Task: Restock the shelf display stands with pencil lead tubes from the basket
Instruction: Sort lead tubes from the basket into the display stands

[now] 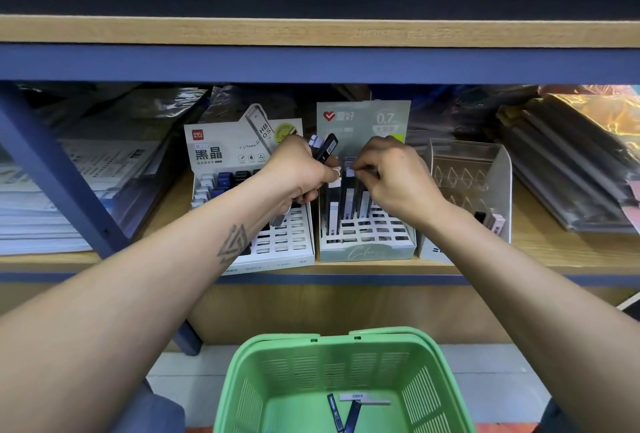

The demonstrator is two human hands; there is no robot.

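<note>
Shelf [346, 268]: carried three display stands side by side near its front edge, with stacks of wrapped goods to either side.
Left stand [277, 235]: stood left of and just beside the middle stand.
Middle stand [367, 235]: stood between the other two, with lead tubes [348, 197] upright in its rear slots.
Right stand [485, 183]: stood just right of the middle stand.
Left hand [298, 169]: was over the gap between the left and middle stands, holding a bundle of tubes [323, 152].
Right hand [394, 176]: was over the middle stand, fingertips at the tops of the upright tubes.
Basket [343, 346]: sat below and in front of the shelf, with a few loose tubes [346, 412] lying on its bottom.
</note>
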